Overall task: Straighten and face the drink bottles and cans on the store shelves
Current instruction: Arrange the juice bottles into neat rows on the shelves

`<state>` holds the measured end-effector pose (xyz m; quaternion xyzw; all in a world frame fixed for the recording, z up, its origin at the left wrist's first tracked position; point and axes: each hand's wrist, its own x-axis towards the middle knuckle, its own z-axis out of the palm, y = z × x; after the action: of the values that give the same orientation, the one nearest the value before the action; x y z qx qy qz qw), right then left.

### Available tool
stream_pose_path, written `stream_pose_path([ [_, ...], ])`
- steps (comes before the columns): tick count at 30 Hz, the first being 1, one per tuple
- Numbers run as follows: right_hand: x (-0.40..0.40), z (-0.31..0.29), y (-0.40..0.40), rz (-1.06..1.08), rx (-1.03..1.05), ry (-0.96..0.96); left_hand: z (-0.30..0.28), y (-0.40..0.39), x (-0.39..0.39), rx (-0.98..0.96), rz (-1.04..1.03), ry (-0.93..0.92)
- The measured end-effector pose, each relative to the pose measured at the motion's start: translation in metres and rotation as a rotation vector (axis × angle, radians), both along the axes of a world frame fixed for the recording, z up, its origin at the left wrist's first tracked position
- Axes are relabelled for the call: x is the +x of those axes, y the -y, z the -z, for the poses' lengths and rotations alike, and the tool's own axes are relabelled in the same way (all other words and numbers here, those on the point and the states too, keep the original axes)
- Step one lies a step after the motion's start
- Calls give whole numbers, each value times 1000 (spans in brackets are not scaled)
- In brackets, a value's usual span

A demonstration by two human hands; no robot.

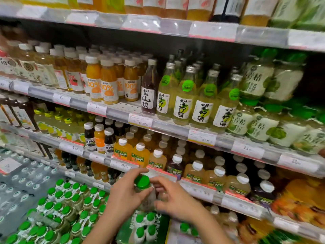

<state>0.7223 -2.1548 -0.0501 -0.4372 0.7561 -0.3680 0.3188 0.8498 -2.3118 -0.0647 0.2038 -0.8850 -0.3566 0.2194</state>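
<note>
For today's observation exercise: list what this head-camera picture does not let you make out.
- Held bottle: label blurred, covered by left hand and right hand.
- Top-shelf bottles: caps cut off by the frame's upper edge.
- Price tags: print too small.

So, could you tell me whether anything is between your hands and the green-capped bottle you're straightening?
Nothing visible: the left hand and right hand already hold the green-capped clear plastic bottle, fingers curled directly round it from both sides.
</note>
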Motion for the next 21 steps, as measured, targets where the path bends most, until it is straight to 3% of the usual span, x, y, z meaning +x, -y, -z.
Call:
stream_pose_path([
  [3,5,-15,-42,127,-36,6,-20,-28,-27,-23,79,-26],
  [7,-1,-34,-85,281,-32,-150,-56,-82,-56,-40,250,-101],
  [15,-20,-103,-177,535,-195,-338,-155,-157,-90,-293,541,-212],
  [21,-34,-182,-232,638,-335,-540,-249,-181,-126,-694,516,-479],
])
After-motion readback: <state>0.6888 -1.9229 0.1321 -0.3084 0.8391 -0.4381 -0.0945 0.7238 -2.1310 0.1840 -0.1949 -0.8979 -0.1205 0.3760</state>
